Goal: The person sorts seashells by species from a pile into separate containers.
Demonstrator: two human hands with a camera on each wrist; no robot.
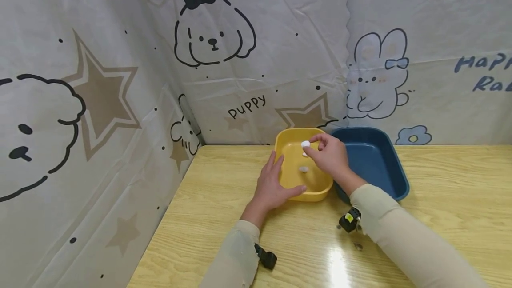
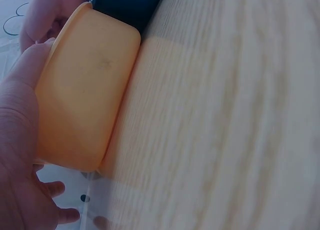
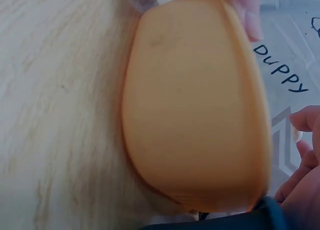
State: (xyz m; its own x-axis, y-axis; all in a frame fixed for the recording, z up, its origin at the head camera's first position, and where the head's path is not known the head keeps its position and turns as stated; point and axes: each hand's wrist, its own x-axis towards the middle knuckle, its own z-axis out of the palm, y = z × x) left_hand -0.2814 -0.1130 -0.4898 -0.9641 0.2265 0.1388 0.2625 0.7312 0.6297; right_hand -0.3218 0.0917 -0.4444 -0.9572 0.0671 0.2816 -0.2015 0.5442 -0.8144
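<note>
1. Right hand (image 1: 330,154): thumb and finger pinch white piece (image 1: 306,144) over yellow tray (image 1: 314,196), right of frame centre.
2. Left hand (image 1: 272,187): fingers spread apart, touching tray.
3. Probably part-way: one piece in hand, two pale pieces (image 1: 304,169) in tray. Going in or out: cannot tell.

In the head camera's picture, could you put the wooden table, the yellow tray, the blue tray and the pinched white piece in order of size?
1. Wooden table
2. Yellow tray and blue tray: not ranked, as they look close in size and both are partly covered
3. White piece
</note>
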